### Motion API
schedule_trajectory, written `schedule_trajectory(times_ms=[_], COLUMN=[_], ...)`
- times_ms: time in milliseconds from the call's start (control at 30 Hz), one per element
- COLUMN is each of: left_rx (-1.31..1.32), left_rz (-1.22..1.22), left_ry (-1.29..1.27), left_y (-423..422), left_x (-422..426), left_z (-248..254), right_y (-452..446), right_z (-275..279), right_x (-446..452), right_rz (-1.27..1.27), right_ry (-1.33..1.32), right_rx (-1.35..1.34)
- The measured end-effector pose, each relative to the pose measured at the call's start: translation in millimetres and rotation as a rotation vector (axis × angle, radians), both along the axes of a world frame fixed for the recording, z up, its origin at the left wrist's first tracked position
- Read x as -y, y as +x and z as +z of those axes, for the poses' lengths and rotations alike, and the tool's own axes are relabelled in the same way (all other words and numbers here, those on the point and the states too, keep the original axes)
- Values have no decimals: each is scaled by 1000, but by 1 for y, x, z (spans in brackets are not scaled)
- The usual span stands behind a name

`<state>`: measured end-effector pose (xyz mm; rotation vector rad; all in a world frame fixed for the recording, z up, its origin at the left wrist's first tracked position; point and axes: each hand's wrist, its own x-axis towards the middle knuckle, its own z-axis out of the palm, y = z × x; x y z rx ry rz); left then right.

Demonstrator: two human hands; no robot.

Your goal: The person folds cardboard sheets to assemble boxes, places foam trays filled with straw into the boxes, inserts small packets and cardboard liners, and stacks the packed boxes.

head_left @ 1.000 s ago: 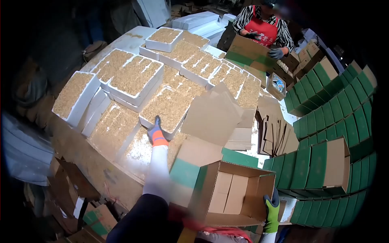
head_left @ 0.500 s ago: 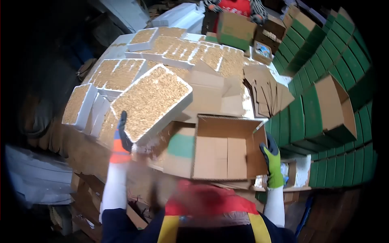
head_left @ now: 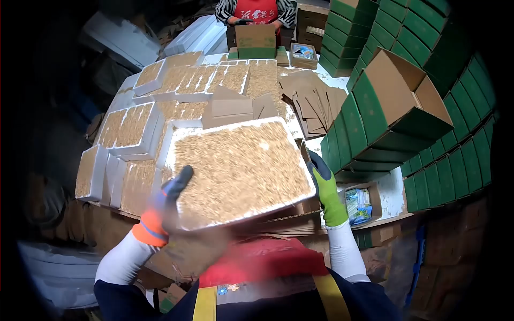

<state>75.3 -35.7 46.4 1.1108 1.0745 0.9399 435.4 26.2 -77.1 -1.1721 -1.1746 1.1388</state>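
A white foam tray (head_left: 243, 166), packed with small tan pieces, is held tilted in front of me above a cardboard box (head_left: 303, 147). My left hand (head_left: 174, 195), in a dark-palmed glove with an orange cuff, grips the tray's left side, thumb over the rim. My right hand (head_left: 323, 184), in a green and dark glove, is closed at the box's right wall, close to the tray's right corner. Most of the box is hidden under the tray.
Several filled foam trays (head_left: 128, 125) cover the table's left and back. Flat cardboard pieces (head_left: 313, 101) lie behind the box. Green cartons (head_left: 348, 125) are stacked right, near a small box of packets (head_left: 361, 206). Across the table, a person in a red apron (head_left: 257, 10) handles a carton (head_left: 256, 40).
My left hand has brought the filled tray rightward and nearer, over the open box. My right hand stays by the box's right wall. The view has shifted.
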Motion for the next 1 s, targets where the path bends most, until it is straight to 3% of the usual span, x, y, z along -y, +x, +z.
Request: schedule_trajectory(times_ms=[100,167,200,233,300,333,367,433,467,500,533,567,633,667,700,767,833,900,933,1000], left_rx=[-117,-75,-381,-389,-253,-327,-396,-1039,-1091,-1101,-935,-770,-850,-924,-943,-1286,-1428,-1509,-1807,-1985], left_rz=[-139,-60,-89,-79,94,105,111,35,-47,-30,-31,-31,4,29,-53,-228,-389,-505,-567,-998], left_ry=[-87,-189,49,36,-128,-241,-357,-366,-232,-174,-174,-173,-67,46,20,0,-63,9,355,455], left_y=[5,11,18,29,60,68,75,69,69,60,56,51,65,73,76,77,87,94,98,105], left_x=[-6,-10,-8,-6,-11,-15,-20,-30,-29,-27,-25,-21,-8,-3,0,-2,-13,-21,-17,-34], left_z=[-34,-51,-49,-42,-10,-7,-5,-38,-41,-63,-70,-76,-52,-39,-32,-44,-37,-55,-69,-79], right_y=[-1,0,2,3,-3,-1,2,6,7,7,5,9,9,11,11,3,1,-10,-17,-32], right_z=[-6,-11,-18,-22,-21,-13,-2,15,21,24,29,20,29,34,41,59,55,76,85,89], right_x=[4,4,5,6,7,9,10,15,18,27,30,28,29,30,32,37,36,37,34,25], right_rz=[-16,7,16,27,103,56,126,211,226,73,99,87,101,94,86,107,91,88,61,370], right_ry=[63,53,57,59,178,142,130,120,123,125,-9,105,106,139,173,220,304,427,549,553], right_rx=[-3,21,-52,-124,-586,-317,-312,-284,-265,34,-156,4,79,251,428,593,1160,1307,1425,1392])
